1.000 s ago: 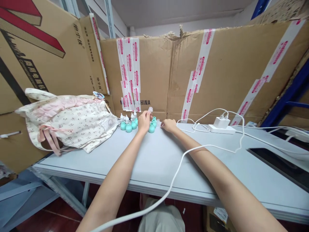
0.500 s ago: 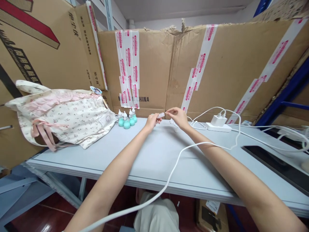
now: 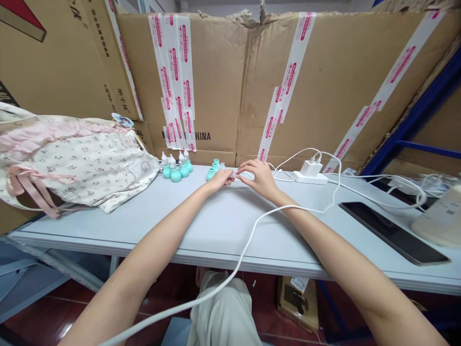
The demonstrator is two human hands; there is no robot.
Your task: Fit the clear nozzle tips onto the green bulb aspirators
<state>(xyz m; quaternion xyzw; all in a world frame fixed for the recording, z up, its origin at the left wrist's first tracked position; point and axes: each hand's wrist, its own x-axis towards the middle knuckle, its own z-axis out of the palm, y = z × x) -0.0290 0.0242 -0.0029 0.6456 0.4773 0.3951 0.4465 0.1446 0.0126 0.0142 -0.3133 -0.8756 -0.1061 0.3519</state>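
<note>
My left hand (image 3: 221,179) is closed around a small clear plastic nozzle (image 3: 234,176), whose end shows beside the thumb. At the nozzle's right end, my right hand (image 3: 260,179) has thumb and fingertips brought together in a pinch; what lies between them is too small to make out. Just behind my left hand stand several teal bulbs (image 3: 211,173) with open tops, partly hidden by it. Farther left, several teal bulb syringes (image 3: 175,175) stand upright with white nozzles fitted. A small clear piece (image 3: 222,165) shows above my left hand.
A floral cloth bag (image 3: 104,163) lies on the left of the grey table (image 3: 212,230). To the right are a white charger on a power strip (image 3: 311,178) and a black phone (image 3: 392,232). A white cable (image 3: 252,245) crosses in front of my right forearm. Cardboard (image 3: 223,86) walls the back.
The view has tilted down and shifted right. My right hand has come closer to my left, its fingers now at the nozzle. Open teal bulbs now show behind my left hand.
</note>
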